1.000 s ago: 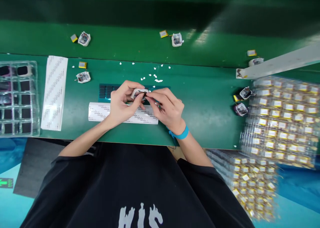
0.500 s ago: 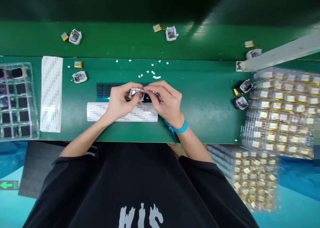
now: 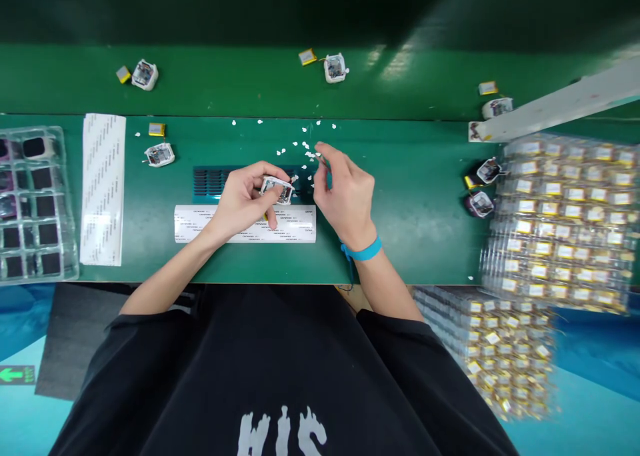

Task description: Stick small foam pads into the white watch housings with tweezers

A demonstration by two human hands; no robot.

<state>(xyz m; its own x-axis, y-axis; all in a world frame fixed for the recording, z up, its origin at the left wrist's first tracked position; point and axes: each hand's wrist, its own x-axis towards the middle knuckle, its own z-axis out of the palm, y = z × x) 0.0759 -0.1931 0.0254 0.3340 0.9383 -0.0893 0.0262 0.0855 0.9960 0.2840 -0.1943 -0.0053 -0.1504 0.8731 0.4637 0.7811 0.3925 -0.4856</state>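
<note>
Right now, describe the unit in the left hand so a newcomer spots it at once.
On the green workbench, find the white printed strip lying crosswise near the front edge. Just above it in the picture, the left hand grips a small white case, circuitry showing in its open side. Unlike the other open cases, which lie untouched, this one is held.

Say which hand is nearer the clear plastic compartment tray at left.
Left. The left hand is right of the tray, holding a white square-cased device; the right hand is farther right.
</note>
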